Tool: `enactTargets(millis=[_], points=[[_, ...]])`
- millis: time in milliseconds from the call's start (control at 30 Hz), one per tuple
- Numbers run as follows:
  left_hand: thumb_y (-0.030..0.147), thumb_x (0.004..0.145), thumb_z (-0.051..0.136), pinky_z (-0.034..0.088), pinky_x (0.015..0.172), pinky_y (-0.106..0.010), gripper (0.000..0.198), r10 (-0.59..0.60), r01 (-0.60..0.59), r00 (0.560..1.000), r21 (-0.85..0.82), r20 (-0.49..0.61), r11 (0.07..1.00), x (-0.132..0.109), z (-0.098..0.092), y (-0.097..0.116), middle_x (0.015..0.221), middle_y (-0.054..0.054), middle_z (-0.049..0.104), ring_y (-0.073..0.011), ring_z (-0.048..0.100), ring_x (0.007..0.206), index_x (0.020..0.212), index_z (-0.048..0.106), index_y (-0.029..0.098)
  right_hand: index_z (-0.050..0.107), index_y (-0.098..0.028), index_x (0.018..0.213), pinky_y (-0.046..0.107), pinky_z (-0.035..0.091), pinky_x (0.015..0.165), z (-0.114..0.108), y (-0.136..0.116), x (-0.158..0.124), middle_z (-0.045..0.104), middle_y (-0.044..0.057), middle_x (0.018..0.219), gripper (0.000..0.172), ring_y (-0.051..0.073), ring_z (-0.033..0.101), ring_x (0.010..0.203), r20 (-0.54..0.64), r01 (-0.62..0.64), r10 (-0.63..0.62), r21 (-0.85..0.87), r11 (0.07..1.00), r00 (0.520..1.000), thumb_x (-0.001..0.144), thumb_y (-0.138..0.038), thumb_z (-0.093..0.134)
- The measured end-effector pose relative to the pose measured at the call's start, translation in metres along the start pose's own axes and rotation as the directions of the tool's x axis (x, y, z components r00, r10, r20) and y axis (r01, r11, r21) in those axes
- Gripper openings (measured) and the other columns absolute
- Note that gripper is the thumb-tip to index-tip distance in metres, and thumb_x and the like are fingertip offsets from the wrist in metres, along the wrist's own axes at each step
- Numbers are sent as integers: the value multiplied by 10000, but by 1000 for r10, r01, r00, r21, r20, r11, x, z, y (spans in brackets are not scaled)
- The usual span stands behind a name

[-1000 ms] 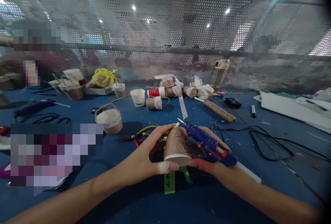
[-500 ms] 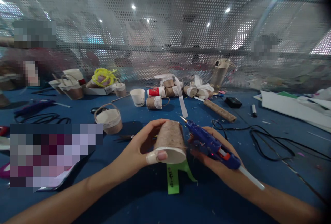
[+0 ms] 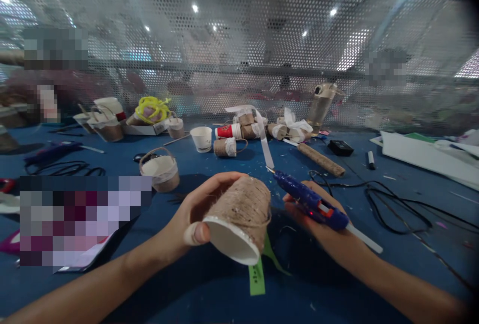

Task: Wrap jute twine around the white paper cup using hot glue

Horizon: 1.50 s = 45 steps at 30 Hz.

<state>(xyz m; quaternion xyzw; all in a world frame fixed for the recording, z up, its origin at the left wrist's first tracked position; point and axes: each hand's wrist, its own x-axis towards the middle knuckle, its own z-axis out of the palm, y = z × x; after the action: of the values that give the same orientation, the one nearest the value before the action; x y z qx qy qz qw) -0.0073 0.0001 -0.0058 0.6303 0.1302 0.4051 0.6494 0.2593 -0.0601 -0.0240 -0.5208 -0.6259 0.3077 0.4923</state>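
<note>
A paper cup wrapped in brown twine (image 3: 245,206) is gripped by my left hand (image 3: 200,209), thumb near its white rim and fingers behind it. The cup lies tilted, its open mouth facing down toward me. My right hand (image 3: 312,219) is closed around a blue hot glue gun (image 3: 310,199). The gun's tip points up and left, apart from the cup, and a white glue stick (image 3: 364,238) sticks out of its back. Below the cup hangs or lies a green strip with dark writing (image 3: 257,279); what it is attached to is hidden.
Behind my hands lie a small twine-covered basket (image 3: 160,171), a white paper cup (image 3: 202,139), red cups (image 3: 227,131), a white ribbon (image 3: 265,144) and a twine roll (image 3: 322,159). Black cable (image 3: 377,214) loops at right. A perforated metal screen (image 3: 239,39) stands behind the table.
My left hand has turned the cup so its mouth swings left and its twine side faces the glue gun more. The gun has shifted slightly away from the cup.
</note>
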Motion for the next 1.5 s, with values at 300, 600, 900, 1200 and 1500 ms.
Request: enactTargets(millis=[300, 600, 900, 1200, 1500], points=[[795, 638, 730, 458, 1072, -412, 896, -46, 46, 999, -12, 24, 999, -1, -2, -4, 1365, -115, 616, -338, 571, 1279, 1337, 596, 251, 598, -255, 886, 226, 515, 677, 1, -8, -3, 604, -27, 870, 124, 133, 593, 765, -29, 4, -2, 84, 996, 1000, 892, -269, 721], [810, 653, 705, 481, 986, -435, 936, -318, 319, 901, 48, 295, 947, 2, 0, 11, 1233, -161, 624, -324, 609, 1123, 1328, 554, 179, 550, -249, 895, 267, 470, 665, -1, -8, -5, 579, -17, 866, 171, 157, 573, 771, 16, -60, 60, 7, 998, 998, 909, -336, 697], [818, 736, 619, 475, 942, -378, 837, -378, 339, 874, 175, 305, 924, 1, 5, 20, 1221, -123, 606, -306, 586, 1111, 1294, 558, 198, 533, -248, 874, 272, 452, 678, 0, -8, -3, 586, -19, 877, 198, 149, 566, 781, 23, -60, 60, -5, 998, 998, 930, -365, 683], [845, 749, 564, 492, 963, -418, 854, -395, 404, 884, 15, 251, 915, 1, 4, 8, 1268, -164, 621, -329, 618, 1150, 1298, 547, 191, 525, -253, 842, 292, 454, 657, 0, -12, -3, 584, -21, 827, 237, 165, 588, 768, 10, -77, 77, -7, 997, 997, 926, -408, 683], [834, 812, 481, 520, 908, -408, 819, -466, 462, 859, 70, 212, 884, -4, 2, 6, 1307, -166, 620, -323, 636, 1133, 1349, 500, 216, 541, -249, 878, 286, 473, 640, -1, -3, -3, 583, -27, 833, 173, 158, 616, 732, 47, -78, 78, -6, 997, 996, 932, -350, 670]])
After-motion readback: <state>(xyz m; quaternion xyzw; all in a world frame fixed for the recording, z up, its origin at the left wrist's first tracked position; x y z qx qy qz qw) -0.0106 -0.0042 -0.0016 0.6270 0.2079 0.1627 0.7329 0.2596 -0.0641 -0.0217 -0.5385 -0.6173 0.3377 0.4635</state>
